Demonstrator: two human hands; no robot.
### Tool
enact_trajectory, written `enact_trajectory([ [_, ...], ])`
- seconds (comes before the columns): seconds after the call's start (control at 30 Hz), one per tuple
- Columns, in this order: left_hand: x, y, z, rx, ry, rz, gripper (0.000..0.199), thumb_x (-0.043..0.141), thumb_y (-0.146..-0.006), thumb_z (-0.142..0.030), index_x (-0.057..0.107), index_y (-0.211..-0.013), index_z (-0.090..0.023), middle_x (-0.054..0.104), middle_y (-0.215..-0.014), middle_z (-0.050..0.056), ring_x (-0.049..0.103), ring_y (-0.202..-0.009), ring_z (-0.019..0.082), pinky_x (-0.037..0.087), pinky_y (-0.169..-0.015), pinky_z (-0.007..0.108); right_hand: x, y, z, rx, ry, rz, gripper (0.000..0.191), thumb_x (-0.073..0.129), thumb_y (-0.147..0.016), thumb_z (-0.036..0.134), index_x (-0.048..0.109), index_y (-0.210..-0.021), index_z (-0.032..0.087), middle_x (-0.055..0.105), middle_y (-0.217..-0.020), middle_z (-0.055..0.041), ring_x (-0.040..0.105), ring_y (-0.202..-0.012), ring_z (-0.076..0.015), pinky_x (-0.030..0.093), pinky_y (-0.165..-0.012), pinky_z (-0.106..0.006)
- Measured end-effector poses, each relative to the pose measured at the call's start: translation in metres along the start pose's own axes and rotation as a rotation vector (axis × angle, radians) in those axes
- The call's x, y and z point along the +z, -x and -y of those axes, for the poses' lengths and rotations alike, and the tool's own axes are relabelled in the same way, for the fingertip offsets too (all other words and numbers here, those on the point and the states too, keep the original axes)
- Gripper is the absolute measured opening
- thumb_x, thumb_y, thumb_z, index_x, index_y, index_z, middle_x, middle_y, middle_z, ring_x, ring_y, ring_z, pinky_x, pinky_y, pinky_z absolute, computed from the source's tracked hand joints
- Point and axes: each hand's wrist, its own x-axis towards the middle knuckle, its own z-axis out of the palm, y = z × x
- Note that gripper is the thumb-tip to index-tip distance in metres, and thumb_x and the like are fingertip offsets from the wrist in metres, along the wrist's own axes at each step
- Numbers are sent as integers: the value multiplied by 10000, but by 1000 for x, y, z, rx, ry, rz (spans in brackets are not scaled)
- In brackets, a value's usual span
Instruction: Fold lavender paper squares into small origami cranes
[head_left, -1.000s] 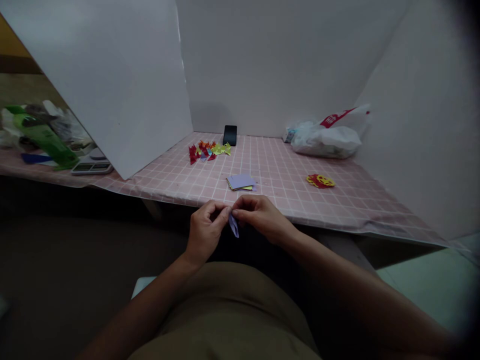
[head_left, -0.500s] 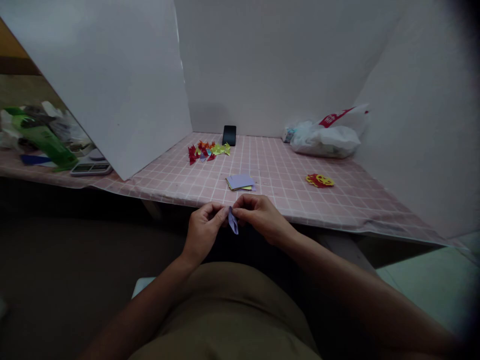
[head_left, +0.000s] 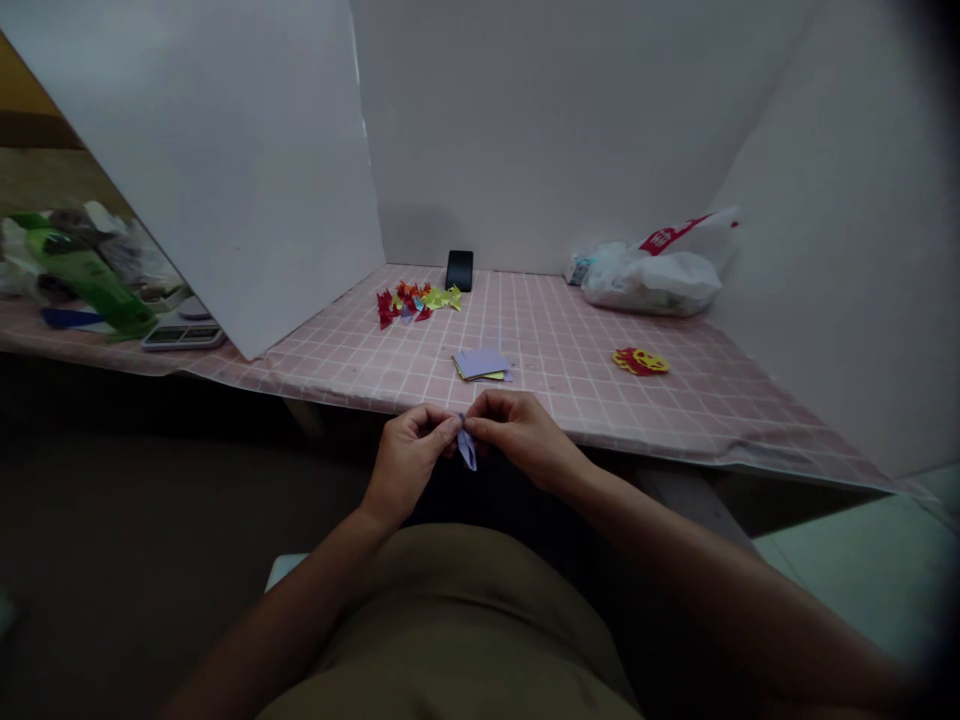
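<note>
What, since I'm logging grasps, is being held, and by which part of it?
A folded purple paper, pinched at its upper end by the left grip and the right grip; its lower end sticks out below.

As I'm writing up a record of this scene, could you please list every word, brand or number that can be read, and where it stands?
No text can be read with certainty.
White plastic bag: pale marks on its red print, too blurred.
Small packet at the bag's left: too small.
Flat grey device: panel markings, too small.
Folded lilac paper, dark phone: no writing visible.
</note>
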Motion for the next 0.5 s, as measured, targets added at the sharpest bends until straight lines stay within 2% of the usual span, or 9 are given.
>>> enact_trajectory([
  [0.2, -1, 1, -3, -6, -37, -28, 174, 753, -764, -312, 690, -722, -155, 640, -646, -15, 547, -584, 106, 444, -586, 236, -1, -1, -2, -13, 3, 48, 134, 649, -801, 276, 624, -737, 162, 578, -612, 27, 521, -555, -104, 376, -557, -256],
  [0.5, -2, 2, -8, -29, 4, 28, 180, 763, -754, -321, 718, -724, -150, 645, -647, -4, 536, -579, 107, 442, -573, 237, -3, -1, -2, -5, -53, 85, 145, 638, -839, 290, 596, -757, 178, 578, -632, 34, 534, -536, -93, 395, -547, -244],
])
